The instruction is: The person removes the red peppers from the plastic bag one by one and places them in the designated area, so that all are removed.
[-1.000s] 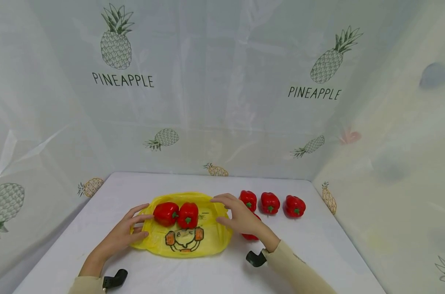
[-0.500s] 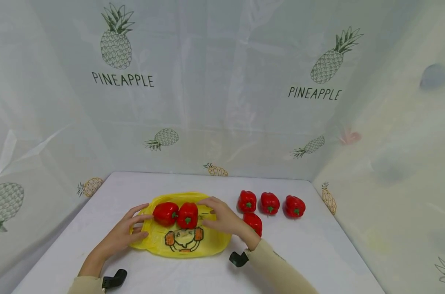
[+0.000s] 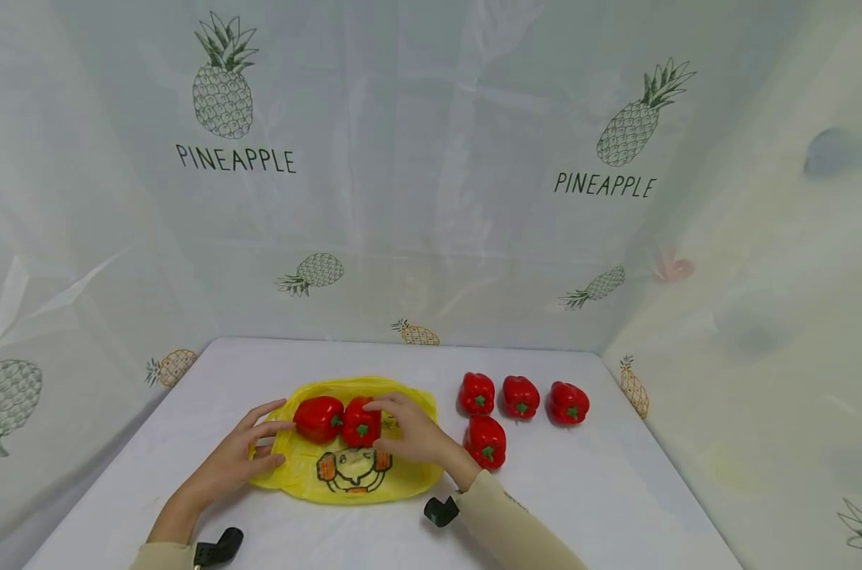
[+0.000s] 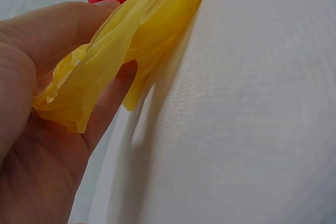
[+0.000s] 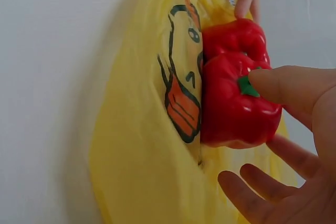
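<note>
Bell peppers (image 3: 484,442): shiny red all over, green stems (image 5: 248,86). Plastic bag (image 3: 298,471): bright yellow, see-through in spots; cartoon face (image 3: 354,469) on it, thick black lines, orange patches. Tabletop (image 3: 580,491): plain white. Back curtain (image 3: 431,158): pale grey, dark green line-drawn pineapples, some small orange-yellow ones, black "PINEAPPLE" letters. Right curtain (image 3: 772,443): creamy, blurry blue-grey and pink blobs. Sleeves (image 3: 516,522): light tan. Wrist cameras (image 3: 441,511): black.
</note>
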Available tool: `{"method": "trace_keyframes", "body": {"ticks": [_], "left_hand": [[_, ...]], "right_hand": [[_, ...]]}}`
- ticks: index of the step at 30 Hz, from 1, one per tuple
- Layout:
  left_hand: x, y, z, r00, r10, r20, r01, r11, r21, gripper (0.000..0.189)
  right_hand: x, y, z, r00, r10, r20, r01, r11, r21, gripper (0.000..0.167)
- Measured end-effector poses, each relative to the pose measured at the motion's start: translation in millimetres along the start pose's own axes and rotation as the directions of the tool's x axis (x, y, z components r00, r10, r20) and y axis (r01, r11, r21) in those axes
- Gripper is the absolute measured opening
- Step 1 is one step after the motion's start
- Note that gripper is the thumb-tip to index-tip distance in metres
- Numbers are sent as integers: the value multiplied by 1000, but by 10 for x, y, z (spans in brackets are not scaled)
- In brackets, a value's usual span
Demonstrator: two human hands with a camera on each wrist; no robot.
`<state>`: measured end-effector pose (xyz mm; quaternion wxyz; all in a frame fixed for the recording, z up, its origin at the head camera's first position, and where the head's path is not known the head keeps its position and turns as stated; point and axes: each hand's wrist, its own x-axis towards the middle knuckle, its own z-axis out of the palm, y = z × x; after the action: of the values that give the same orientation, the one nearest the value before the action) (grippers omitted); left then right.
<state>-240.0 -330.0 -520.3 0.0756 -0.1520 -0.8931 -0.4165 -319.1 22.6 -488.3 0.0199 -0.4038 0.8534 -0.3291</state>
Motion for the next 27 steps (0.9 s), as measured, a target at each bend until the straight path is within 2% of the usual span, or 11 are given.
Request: {"method": "trace_keyframes", "body": {"ticks": [12, 19, 27], "left_hand": [[18, 8, 15, 1000, -2, 11, 2, 1000, -15, 45], [17, 1, 10, 1000, 12, 23, -11, 1000, -21, 45], [5, 8, -13, 1000, 6, 14, -6, 1000, -12, 44]], "right_hand": [[126, -98, 45, 1000, 7, 11, -7, 1000, -14, 56], [206, -78, 125, 1000, 5, -4, -5, 999, -38, 58], [273, -120, 170, 999, 39, -32, -39, 999, 2, 52]]}}
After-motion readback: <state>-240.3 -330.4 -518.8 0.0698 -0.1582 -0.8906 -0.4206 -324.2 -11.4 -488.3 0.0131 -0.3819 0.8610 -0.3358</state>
